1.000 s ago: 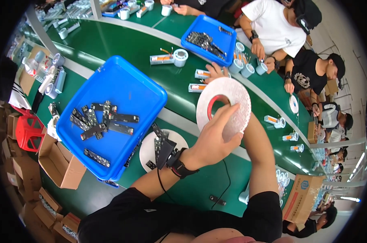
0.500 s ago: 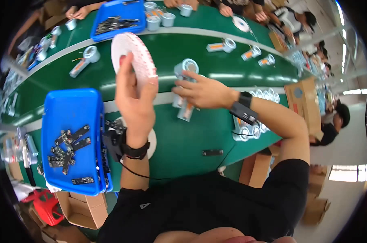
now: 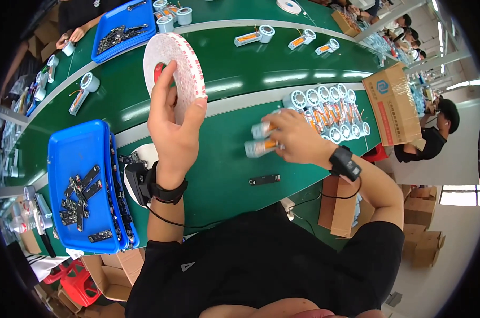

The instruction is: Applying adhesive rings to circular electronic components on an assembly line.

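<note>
Clasping a round papery roll (image 3: 184,68), left hand (image 3: 173,127) flanks right hand (image 3: 303,140) gripping boxy parts (image 3: 258,149).

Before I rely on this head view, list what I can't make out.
All in the head view:
Two clear-cased units: blurred, right ends hidden by the right hand.
That hand's grip: hidden behind its knuckles.
White tape roll: lower part hidden by the left hand.
White disc: partly covered by the black wrist device.
Lower blue tray: contents mostly hidden by the upper blue tray.
Upper-left co-worker: head cut off by upper edge.
</note>
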Available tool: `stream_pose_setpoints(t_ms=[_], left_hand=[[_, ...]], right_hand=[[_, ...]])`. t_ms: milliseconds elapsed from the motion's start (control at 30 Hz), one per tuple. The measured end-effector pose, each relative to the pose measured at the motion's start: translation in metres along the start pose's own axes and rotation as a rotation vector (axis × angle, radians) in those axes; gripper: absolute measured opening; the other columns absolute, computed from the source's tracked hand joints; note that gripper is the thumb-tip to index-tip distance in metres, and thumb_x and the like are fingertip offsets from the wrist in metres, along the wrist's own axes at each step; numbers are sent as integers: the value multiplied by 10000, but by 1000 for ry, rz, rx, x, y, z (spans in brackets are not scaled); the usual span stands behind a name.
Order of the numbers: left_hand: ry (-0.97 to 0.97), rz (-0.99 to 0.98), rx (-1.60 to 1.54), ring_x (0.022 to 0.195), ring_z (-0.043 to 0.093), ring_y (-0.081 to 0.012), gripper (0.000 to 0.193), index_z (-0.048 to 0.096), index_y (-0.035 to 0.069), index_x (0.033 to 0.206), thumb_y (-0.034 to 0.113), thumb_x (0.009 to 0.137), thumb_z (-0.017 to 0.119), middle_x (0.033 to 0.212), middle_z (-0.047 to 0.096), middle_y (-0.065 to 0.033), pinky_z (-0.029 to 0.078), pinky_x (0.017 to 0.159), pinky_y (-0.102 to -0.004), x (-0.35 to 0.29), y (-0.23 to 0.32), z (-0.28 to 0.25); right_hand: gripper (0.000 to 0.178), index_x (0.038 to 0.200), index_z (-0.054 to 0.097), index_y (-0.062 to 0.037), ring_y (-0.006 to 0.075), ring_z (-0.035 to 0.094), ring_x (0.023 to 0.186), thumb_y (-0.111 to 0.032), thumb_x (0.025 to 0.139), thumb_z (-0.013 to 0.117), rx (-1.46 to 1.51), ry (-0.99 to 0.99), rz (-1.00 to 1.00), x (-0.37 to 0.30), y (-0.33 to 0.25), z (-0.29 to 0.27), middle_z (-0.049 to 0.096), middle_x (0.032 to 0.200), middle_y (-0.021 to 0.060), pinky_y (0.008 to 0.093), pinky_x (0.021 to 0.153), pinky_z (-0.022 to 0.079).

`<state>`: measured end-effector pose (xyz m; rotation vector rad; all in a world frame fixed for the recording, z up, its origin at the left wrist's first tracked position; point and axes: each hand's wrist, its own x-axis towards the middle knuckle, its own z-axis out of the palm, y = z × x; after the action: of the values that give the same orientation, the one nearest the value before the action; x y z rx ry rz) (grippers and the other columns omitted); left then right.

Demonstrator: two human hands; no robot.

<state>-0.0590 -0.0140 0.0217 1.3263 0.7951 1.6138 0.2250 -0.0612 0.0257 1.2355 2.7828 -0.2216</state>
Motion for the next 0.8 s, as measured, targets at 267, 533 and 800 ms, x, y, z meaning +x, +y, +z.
stream_pose_setpoints(t_ms=[267, 533, 800], left_hand=[[30, -1, -9, 1100, 624, -190, 651, 416, -30, 1524, 22, 922, 659, 1236, 654, -172, 497, 965, -306, 6, 4, -9], [20, -6, 4, 1000, 619, -161, 637, 444, -25, 1503, 55, 914, 673, 1126, 655, -145, 506, 915, -297, 6, 4, -15], [25, -29, -6, 996, 630, -175, 646, 455, -22, 1496, 96, 907, 694, 1135, 660, -165, 511, 917, -314, 6, 5, -14]], right_hand=[[269, 1003, 772, -29, 290, 548, 1311, -167, 773, 744, 189, -66, 203, 18, 0, -8, 601, 1382, 135, 449, 1124, 409], [186, 963, 807, -113, 271, 479, 1395, -181, 828, 699, -472, -211, -391, 20, 16, 18, 589, 1446, 78, 455, 1197, 343], [155, 879, 831, -168, 260, 439, 1438, -205, 829, 689, -552, -415, -387, 7, 12, 10, 599, 1450, 43, 458, 1211, 318]])
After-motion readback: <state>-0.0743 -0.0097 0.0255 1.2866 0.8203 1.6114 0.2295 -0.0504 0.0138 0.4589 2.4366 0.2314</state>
